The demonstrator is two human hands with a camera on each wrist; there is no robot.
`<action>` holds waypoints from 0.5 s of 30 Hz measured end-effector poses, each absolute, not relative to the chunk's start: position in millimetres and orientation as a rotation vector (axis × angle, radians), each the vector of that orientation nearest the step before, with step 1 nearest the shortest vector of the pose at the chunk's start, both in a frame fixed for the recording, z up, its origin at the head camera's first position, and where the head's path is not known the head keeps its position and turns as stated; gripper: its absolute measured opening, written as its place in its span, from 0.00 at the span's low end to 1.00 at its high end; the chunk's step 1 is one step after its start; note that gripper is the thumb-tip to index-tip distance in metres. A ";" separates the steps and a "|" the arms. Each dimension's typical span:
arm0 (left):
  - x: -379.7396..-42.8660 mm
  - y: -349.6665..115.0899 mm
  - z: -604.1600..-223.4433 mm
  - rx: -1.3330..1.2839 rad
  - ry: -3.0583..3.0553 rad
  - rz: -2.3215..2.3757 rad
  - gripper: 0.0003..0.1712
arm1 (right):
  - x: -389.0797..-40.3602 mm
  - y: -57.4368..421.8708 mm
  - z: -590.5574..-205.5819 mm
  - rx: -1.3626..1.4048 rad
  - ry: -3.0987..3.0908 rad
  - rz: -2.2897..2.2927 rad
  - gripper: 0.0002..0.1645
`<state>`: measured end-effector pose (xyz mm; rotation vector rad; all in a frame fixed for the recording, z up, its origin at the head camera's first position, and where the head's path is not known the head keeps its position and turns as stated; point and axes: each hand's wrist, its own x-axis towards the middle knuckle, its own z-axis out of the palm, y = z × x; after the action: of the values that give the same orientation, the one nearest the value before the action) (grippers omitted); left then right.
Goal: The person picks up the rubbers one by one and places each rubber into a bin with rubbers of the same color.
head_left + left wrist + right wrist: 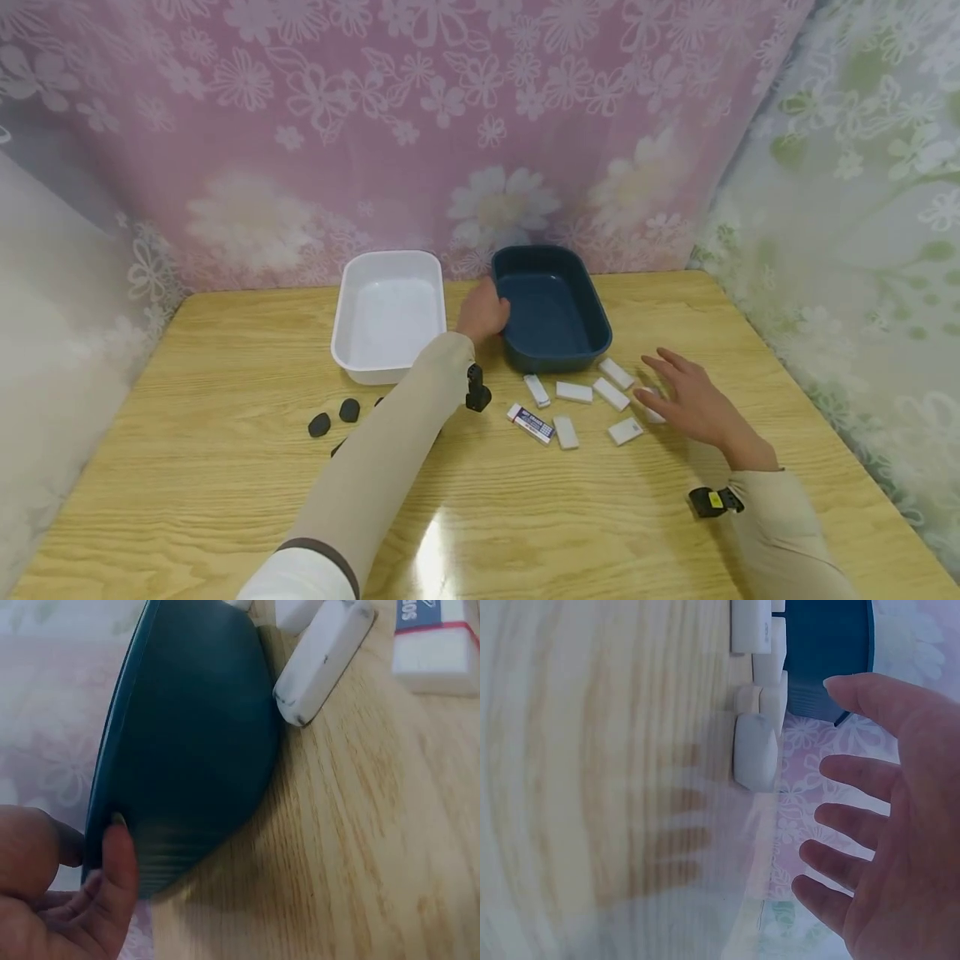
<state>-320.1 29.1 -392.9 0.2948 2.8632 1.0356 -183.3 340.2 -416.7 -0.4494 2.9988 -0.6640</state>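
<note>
Now, blue tub (pixel 558 363): on the table (pixel 225 500), R of the white tub (pixel 375 377), just in front of the pink cloth (pixel 337 167); my L has it by its L rim.
L hand (pixel 483 312): gripping that rim, one digit pressed on the outer wall. Other fingertips prob. hooked inside, but the wrist view hides them, so can't be sure.
R hand (pixel 693 404): fingers spread, nearly straight, nothing held; hovering by the erasers (pixel 611 394), w/ one partly hidden under my fingers.
Erasers: scattered on the wood in front of the blue tub, mostly plain white; one sleeved eraser (pixel 531 423) has a printed blue-and-white wrap.
Rim step: I'd judge I'm steadying or positioning the blue tub, R hand standing by.
Eraser grip: next move, imo, calls for R thumb & fingers to come down and pinch one by its sides, L holding the tub steady; neighbours lie close, so a narrow pinch is safer.
Black pcs (pixel 318 425): near the white tub's front, some partly behind my L sleeve (pixel 397 433).
</note>
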 end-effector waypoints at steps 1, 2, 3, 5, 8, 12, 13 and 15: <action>-320.8 29.2 -393.9 0.288 2.856 1.047 0.25 | -183.1 340.5 -417.4 -0.455 3.000 -0.664 0.38; -321.5 29.4 -394.6 0.282 2.858 1.050 0.25 | -183.2 340.5 -418.0 -0.464 3.001 -0.662 0.38; -322.3 29.5 -395.1 0.272 2.859 1.051 0.25 | -183.2 340.2 -418.7 -0.468 3.001 -0.663 0.38; -324.2 30.1 -396.0 0.252 2.867 1.041 0.24 | -183.9 339.6 -419.7 -0.484 3.002 -0.654 0.37; -327.3 31.9 -394.7 0.227 2.892 1.002 0.24 | -183.8 340.3 -420.1 -0.485 3.014 -0.623 0.35; -330.1 37.2 -392.7 0.221 2.924 0.916 0.26 | -179.0 343.4 -417.8 -0.442 3.030 -0.602 0.31; -331.0 38.2 -392.0 0.217 2.929 0.899 0.27 | -178.1 344.0 -416.9 -0.424 3.031 -0.602 0.30; -332.0 40.1 -390.4 0.205 2.938 0.869 0.28 | -175.2 344.3 -414.3 -0.365 3.020 -0.609 0.29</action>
<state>-332.0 40.1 -390.4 0.2045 2.9378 0.8685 -175.2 344.3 -414.3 -0.3655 3.0198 -0.6095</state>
